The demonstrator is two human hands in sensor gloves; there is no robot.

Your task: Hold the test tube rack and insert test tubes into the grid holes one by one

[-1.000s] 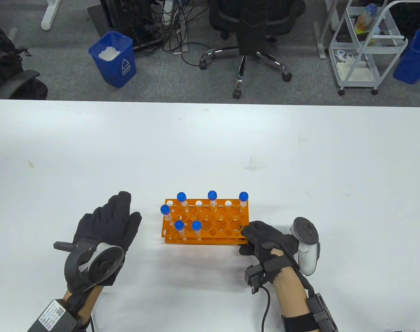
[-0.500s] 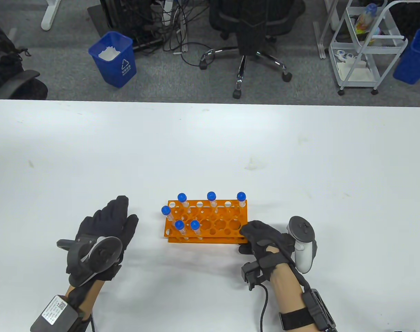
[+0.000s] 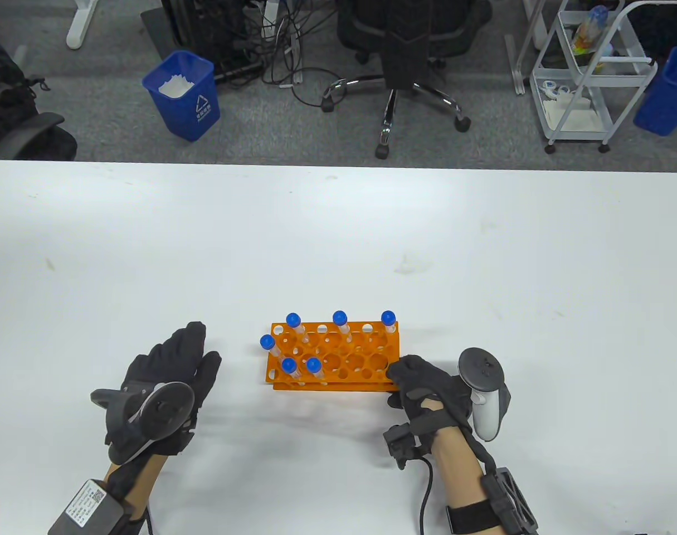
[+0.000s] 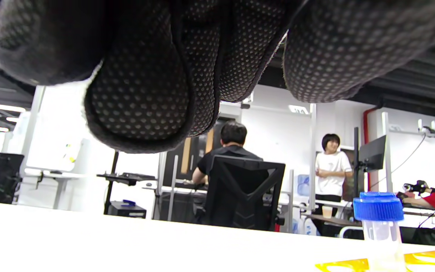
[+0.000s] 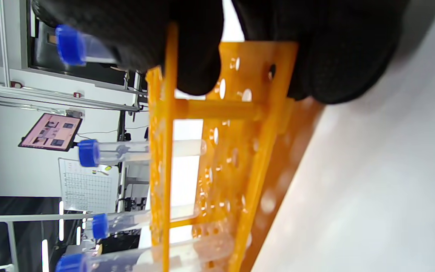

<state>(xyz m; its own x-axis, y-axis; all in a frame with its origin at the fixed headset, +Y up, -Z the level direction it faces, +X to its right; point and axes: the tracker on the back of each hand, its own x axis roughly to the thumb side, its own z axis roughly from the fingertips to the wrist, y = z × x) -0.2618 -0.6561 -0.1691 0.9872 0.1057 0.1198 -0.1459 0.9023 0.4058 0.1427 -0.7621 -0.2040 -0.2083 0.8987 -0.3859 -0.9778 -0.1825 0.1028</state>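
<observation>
An orange test tube rack [image 3: 338, 356] stands on the white table near the front edge. Several clear test tubes with blue caps [image 3: 339, 319] stand in its holes. My right hand [image 3: 419, 379] grips the rack's right end; in the right wrist view the fingers [image 5: 187, 45] wrap over the rack's top plate [image 5: 161, 151]. My left hand [image 3: 176, 362] rests flat and empty on the table, left of the rack and apart from it. The left wrist view shows its fingertips [image 4: 142, 102] and one capped tube [image 4: 379, 211] at the right.
The white table [image 3: 338, 234] stretches far and wide around the rack. Beyond its far edge stand a blue bin [image 3: 183, 95], an office chair [image 3: 410, 61] and a white cart [image 3: 589, 72].
The rack has shifted slightly to the right and turned a little in my right hand. My left hand has drawn back slightly toward the front edge.
</observation>
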